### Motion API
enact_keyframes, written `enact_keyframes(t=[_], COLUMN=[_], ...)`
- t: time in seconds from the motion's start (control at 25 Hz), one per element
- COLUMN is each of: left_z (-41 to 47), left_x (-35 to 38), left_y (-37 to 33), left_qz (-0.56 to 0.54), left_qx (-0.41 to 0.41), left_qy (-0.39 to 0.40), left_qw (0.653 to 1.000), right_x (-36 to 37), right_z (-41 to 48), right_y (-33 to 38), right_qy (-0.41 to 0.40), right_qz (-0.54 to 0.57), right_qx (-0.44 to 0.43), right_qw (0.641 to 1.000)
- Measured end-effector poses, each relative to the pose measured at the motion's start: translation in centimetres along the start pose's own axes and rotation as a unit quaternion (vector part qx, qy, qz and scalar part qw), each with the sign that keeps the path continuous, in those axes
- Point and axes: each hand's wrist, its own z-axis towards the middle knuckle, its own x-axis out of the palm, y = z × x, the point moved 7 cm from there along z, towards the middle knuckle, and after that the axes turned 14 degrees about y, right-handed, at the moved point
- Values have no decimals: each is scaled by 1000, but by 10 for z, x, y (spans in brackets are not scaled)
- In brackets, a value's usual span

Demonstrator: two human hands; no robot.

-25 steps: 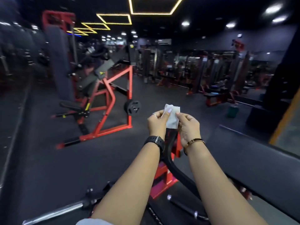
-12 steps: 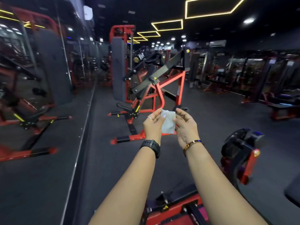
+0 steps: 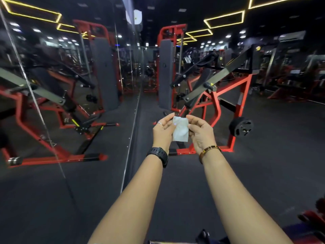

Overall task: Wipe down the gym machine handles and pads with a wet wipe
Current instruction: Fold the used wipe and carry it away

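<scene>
A mirror wall (image 3: 52, 88) fills the left of the frame. At centre, the left hand (image 3: 162, 132) pinches the left edge of the wet wipe (image 3: 180, 132) with curled fingers. The right hand (image 3: 200, 133) pinches its right edge. The wipe hangs between them. Behind, right of centre, stands a red gym machine (image 3: 232, 95).

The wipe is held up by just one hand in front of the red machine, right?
No. The head view shows the left hand and the right hand both pinching the wipe, in front of the red machine.
</scene>
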Motion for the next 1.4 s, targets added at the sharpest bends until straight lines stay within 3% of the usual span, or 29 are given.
enact_keyframes(t=[0.2, 0.68, 1.08, 1.4], left_z=[49, 217, 308, 378], left_x=[-49, -55, 6, 102], left_y=[12, 60, 118, 172], left_qz=[-10, -35, -72, -152], left_qx=[6, -16, -81, -110], left_qy=[-39, -5, 73, 225], left_qw=[999, 999, 991, 956], right_x=[19, -30, -120, -193], right_z=[59, 210, 261, 263], right_y=[-44, -69, -70, -34], right_qy=[5, -37, -127, -277], right_qz=[16, 52, 17, -56], right_qx=[34, 17, -10, -97], right_qw=[999, 998, 992, 954])
